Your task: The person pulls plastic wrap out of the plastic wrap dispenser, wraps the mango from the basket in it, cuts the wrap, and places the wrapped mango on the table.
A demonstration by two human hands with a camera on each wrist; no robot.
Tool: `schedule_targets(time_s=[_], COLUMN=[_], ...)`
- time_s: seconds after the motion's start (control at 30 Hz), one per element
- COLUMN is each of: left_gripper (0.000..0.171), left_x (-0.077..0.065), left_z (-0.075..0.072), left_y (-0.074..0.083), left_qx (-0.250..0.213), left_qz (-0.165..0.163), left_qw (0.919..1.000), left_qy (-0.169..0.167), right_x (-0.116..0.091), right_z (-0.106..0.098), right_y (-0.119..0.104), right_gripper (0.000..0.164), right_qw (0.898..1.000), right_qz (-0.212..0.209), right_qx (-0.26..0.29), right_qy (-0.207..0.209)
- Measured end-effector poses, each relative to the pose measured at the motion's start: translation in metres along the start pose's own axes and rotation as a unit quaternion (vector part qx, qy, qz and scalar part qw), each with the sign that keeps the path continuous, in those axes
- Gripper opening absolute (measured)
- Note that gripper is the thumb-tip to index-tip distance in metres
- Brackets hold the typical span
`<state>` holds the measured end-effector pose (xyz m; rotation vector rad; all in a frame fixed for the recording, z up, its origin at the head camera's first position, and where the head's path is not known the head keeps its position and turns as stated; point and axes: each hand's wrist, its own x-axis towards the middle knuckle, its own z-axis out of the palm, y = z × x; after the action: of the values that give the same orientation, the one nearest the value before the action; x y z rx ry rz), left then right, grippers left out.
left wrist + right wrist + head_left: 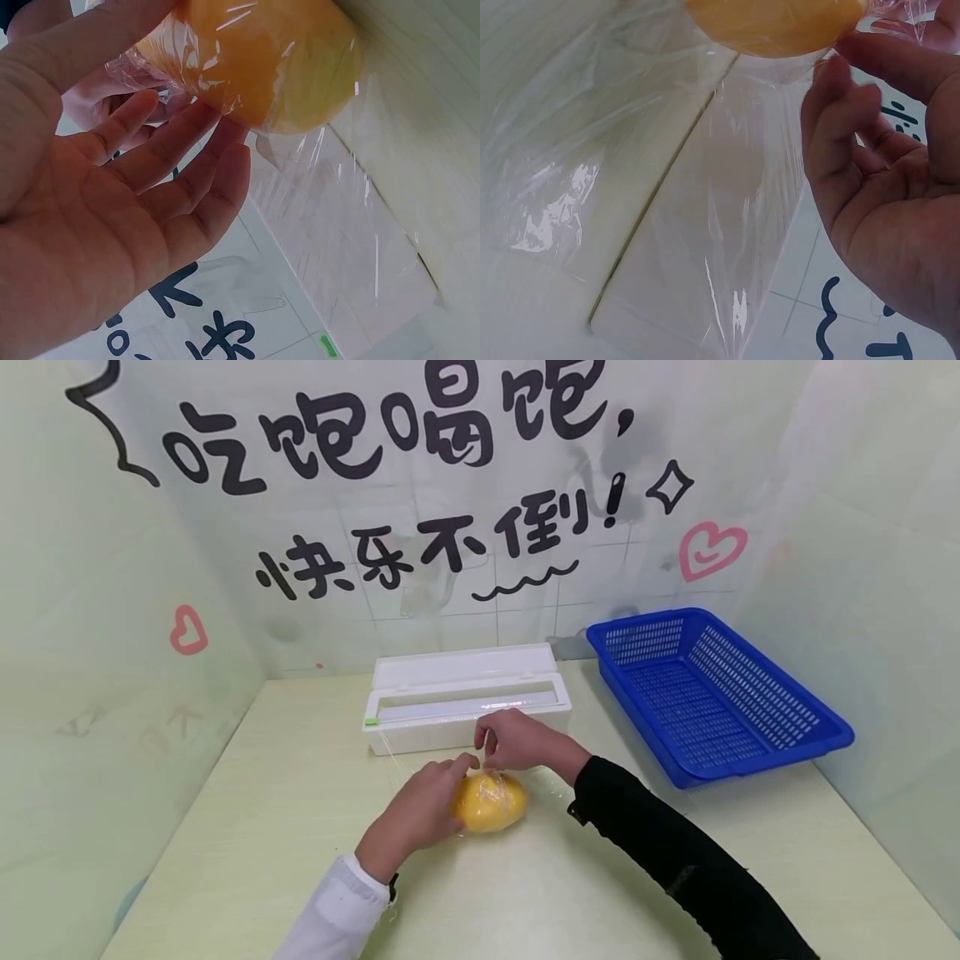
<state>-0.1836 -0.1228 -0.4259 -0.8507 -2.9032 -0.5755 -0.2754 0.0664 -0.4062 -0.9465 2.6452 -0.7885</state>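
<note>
A yellow mango (491, 808) with clear plastic wrap over it is at the middle of the table, in front of the wrap box. My left hand (426, 806) holds it from the left, thumb on the near side and fingers on the far side. Above the mango, my right hand (517, 741) pinches the plastic wrap (727, 172) between thumb and bent fingers. From the mango the film stretches back to the white wrap box (468, 737), whose lid stands open. In the left wrist view, the mango (292, 67) shows a greenish patch under the creased film.
A blue plastic basket (678, 768) stands at the right, beside the wrap box. A green slider (371, 722) sits at the box's left end. The pale table (300, 793) is bounded at the back and sides by printed sheets (465, 585).
</note>
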Motion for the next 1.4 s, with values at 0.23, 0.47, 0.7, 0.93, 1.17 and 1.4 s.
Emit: schedule_targets(time_s=[0.23, 0.47, 0.7, 0.93, 1.17, 1.4], left_gripper=[0.084, 0.076, 0.066, 0.073, 0.084, 0.082], left_x=[-0.002, -0.002, -0.001, -0.001, -0.001, 0.004], left_z=[0.001, -0.002, -0.004, -0.001, 0.006, 0.02], left_y=[0.001, 0.002, 0.002, 0.0, -0.002, -0.005], left_qx=[0.009, 0.025, 0.027, 0.045, 0.048, 0.053], left_qz=[0.001, 0.006, 0.002, -0.016, -0.023, -0.022], left_qw=[0.9999, 0.9994, 0.999, 0.9972, 0.9969, 0.9983], left_qy=[-0.008, -0.022, -0.035, -0.057, -0.058, -0.013], right_x=[0.004, -0.001, -0.024, -0.072, -0.091, -0.087], right_z=[-0.002, -0.001, 0.003, 0.02, 0.041, 0.057], right_y=[0.001, 0.008, 0.0, -0.024, -0.025, -0.008], right_gripper=[0.028, 0.042, 0.03, 0.028, 0.048, 0.066], right_qw=[0.996, 0.986, 0.994, 0.973, 0.956, 0.941], right_qz=[-0.032, -0.053, -0.07, -0.143, -0.115, -0.114], right_qx=[0.079, 0.145, 0.086, -0.128, -0.248, -0.288], right_qy=[-0.029, -0.068, 0.024, 0.125, 0.109, 0.134])
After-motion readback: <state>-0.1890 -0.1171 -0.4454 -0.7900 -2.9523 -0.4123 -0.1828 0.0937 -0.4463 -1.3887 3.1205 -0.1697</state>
